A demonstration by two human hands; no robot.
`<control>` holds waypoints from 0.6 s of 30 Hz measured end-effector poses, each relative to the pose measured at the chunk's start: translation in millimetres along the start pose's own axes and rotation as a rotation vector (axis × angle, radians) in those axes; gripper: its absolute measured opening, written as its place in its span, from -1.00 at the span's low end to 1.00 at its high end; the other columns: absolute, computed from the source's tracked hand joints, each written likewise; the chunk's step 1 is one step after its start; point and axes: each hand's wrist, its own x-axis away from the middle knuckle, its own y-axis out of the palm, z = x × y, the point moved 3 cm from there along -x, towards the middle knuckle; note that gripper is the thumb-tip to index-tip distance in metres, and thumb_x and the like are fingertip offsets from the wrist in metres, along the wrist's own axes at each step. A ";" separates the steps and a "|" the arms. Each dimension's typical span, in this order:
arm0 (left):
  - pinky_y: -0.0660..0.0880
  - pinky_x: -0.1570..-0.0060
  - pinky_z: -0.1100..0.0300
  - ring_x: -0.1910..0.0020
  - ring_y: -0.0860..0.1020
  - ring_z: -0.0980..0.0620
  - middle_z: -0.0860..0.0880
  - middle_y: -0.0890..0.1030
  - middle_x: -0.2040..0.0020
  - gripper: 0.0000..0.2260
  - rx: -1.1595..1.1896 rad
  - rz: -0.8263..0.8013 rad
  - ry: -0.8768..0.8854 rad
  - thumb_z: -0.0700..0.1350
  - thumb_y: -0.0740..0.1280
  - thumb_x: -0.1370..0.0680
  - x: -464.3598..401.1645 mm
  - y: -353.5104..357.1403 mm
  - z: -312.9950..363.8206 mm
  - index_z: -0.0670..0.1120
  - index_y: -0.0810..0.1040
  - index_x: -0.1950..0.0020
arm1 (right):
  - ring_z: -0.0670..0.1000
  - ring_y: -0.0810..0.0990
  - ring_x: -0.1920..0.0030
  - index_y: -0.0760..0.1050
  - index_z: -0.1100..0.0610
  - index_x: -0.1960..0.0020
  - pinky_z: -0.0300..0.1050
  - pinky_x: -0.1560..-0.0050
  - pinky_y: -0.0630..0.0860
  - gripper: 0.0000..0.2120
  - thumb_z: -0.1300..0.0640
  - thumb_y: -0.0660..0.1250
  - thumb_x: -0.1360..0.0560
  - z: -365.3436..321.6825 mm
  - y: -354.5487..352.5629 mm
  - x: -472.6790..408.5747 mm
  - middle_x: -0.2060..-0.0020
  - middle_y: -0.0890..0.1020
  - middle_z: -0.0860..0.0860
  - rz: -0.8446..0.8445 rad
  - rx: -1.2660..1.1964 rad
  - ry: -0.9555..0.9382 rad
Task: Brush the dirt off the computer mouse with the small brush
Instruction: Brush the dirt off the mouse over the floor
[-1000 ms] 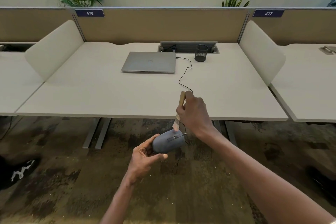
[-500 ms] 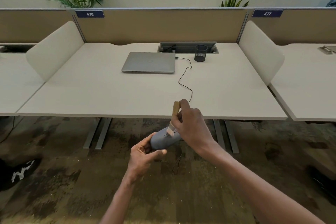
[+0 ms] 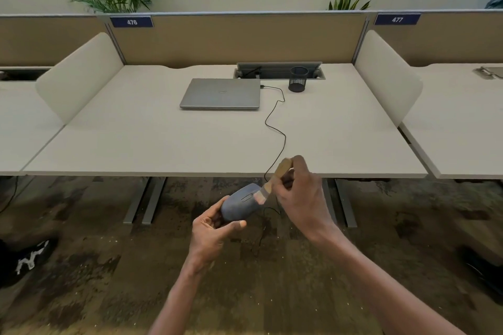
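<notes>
Since prev frame, brush [image 3: 268, 187] slid across mouse [image 3: 239, 203] top; L hand [image 3: 211, 236] gripped mouse off desk [image 3: 163, 144] w/ curled fingers, R hand [image 3: 302, 196] pinching brush handle.

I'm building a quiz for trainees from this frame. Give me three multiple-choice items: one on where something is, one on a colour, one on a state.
1. Where is the mouse?
A. On the desk beside the laptop
B. Held out over the floor, in front of the desk edge
C. Inside the pen cup

2. What colour is the mesh pen cup?
A. Black
B. White
C. Red

3. How is the laptop?
A. Open
B. Lid shut
C. Standing on edge

Answers:
1 B: the left hand holds the mouse while the brush in the right hand touches it.
2 A: the pen cup on the desk is black.
3 B: the laptop lies flat and closed.
</notes>
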 end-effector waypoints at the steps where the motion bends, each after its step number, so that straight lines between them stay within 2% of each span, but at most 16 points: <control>1: 0.65 -0.02 0.15 -0.17 0.67 0.00 0.02 0.71 -0.15 -0.21 0.003 0.003 -0.004 -0.03 0.74 -0.12 -0.6 1.0 0.8 0.02 0.58 -0.32 | -0.09 0.69 0.26 0.40 0.06 -0.10 -0.19 0.26 0.67 -0.78 0.16 0.43 -0.57 0.1 1.5 1.7 0.20 0.66 -0.04 -0.012 -0.044 0.000; 6: 0.64 -0.07 0.13 -0.21 0.66 -0.04 -0.01 0.69 -0.19 -0.12 0.016 0.002 -0.008 0.02 0.75 -0.09 -3.3 1.6 2.9 -0.03 0.55 -0.38 | -0.02 0.74 0.17 0.39 -0.02 -0.06 -0.06 0.22 0.71 -0.77 0.15 0.44 -0.57 15.6 5.2 5.3 0.15 0.70 -0.01 -0.051 -0.158 0.093; 12: 0.64 -0.06 0.17 -0.21 0.66 -0.05 -0.07 0.69 -0.21 -0.15 0.034 -0.031 -0.011 -0.09 0.74 -0.12 -2.4 0.1 2.9 -0.07 0.55 -0.37 | -0.01 0.75 0.15 0.39 0.00 -0.09 -0.09 0.18 0.72 -0.77 0.17 0.43 -0.58 44.0 -9.5 -9.0 0.13 0.70 -0.01 0.044 -0.115 0.217; 16: 0.64 -0.05 0.18 -0.22 0.65 -0.04 -0.03 0.69 -0.21 -0.22 0.027 -0.054 -0.011 -0.17 0.69 -0.16 -1.2 1.6 3.0 -0.05 0.54 -0.36 | -0.03 0.75 0.20 0.40 0.05 -0.13 -0.21 0.25 0.69 -0.79 0.19 0.40 -0.59 48.9 -17.2 -20.0 0.13 0.71 0.02 0.101 -0.110 0.214; 18: 0.64 -0.04 0.17 -0.22 0.65 -0.04 -0.05 0.69 -0.21 -0.24 0.026 -0.065 -0.013 -0.19 0.68 -0.18 -1.8 2.3 3.1 -0.05 0.55 -0.36 | -0.04 0.76 0.20 0.43 0.13 -0.19 -0.17 0.25 0.71 -0.77 0.19 0.41 -0.59 46.5 -17.5 -26.0 0.11 0.72 0.06 0.104 -0.122 0.204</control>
